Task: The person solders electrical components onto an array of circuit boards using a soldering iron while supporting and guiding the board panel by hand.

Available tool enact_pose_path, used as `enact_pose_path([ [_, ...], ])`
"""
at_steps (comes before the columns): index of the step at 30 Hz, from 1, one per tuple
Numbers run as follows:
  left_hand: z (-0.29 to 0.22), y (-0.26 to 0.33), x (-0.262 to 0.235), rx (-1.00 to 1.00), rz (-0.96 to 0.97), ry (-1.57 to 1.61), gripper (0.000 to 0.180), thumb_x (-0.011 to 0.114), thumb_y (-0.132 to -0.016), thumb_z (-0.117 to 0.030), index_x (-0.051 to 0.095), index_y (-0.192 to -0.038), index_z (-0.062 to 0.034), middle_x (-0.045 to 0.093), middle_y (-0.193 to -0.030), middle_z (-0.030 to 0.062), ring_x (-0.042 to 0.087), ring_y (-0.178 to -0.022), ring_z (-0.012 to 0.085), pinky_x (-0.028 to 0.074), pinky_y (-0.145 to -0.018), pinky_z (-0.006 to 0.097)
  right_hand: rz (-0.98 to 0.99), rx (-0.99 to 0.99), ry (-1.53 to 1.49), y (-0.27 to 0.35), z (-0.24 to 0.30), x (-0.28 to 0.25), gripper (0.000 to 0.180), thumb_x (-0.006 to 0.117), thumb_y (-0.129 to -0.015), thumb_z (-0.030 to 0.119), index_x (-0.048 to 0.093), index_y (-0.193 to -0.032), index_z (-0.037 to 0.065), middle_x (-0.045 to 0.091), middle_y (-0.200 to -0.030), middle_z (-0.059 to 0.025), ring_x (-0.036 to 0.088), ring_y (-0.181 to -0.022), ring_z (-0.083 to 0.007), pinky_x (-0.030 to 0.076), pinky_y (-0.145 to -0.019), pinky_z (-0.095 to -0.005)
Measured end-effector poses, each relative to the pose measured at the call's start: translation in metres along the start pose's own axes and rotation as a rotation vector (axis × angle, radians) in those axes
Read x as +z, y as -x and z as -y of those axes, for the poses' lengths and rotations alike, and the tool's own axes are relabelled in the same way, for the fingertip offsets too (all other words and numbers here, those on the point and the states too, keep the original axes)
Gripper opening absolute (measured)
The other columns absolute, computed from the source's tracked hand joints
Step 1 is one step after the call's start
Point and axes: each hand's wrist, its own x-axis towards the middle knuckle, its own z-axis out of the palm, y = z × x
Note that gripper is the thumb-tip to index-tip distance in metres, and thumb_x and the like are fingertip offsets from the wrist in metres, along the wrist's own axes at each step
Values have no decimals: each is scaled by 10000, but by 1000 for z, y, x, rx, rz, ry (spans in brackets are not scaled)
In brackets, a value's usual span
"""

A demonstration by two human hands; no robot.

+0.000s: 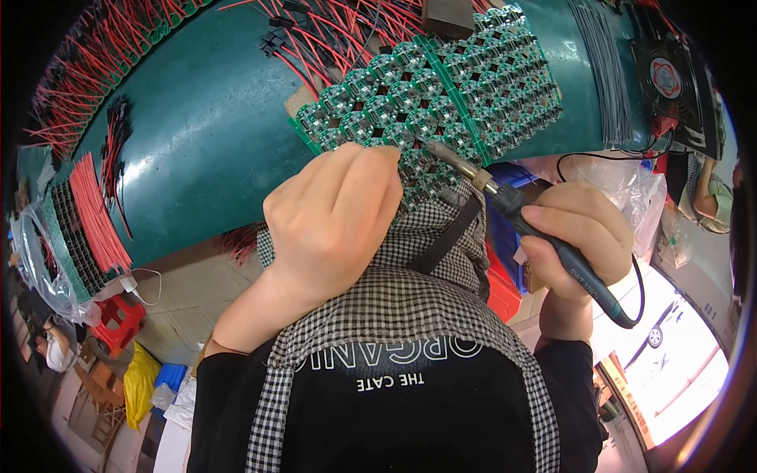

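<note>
A soldering iron (485, 183) with a dark handle and a metal barrel is held in my right hand (587, 225), fingers wrapped round the grip. Its tip points up and left, over a green panel of small round circuit boards (380, 110). My left hand (339, 209) is closed at the panel's near edge, its fingertips close to the iron's tip. Whatever those fingers pinch is hidden behind the hand. A green strip (453, 98) runs across the panel between two groups of boards.
Red and black wires (331, 39) lie heaped behind the panel on the green work surface (213, 126). Grey wires (603, 75) and a fan (665, 76) are at right. More wired boards (102, 71) and red wires (98, 213) lie left. A red stool (118, 322) stands below.
</note>
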Motion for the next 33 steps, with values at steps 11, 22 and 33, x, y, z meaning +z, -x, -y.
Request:
enact_pose_path([
  [11,1,0,-3,90,9,-111,179,690,-683,15,637,-841,-49,501,-660,14,534,-532,149,408,-440,271,78,53,68,1,12,2,281,786,-661,162,687,-851,-20,622,-762,-119,603,-639,-241,449,-562,-305],
  [22,1,2,-2,-47,-4,23,196,718,-708,11,631,-875,-45,552,-728,60,575,-579,205,469,-508,306,-47,97,115,12,31,13,193,685,-768,122,657,-855,-48,622,-705,-137,603,-579,-257,480,-532,-324],
  [33,2,4,0,-43,0,16,195,712,-714,6,638,-884,-56,548,-747,47,572,-571,197,468,-498,306,0,-8,153,4,25,14,254,782,-670,61,689,-890,-23,625,-719,-88,617,-563,-216,499,-481,-294],
])
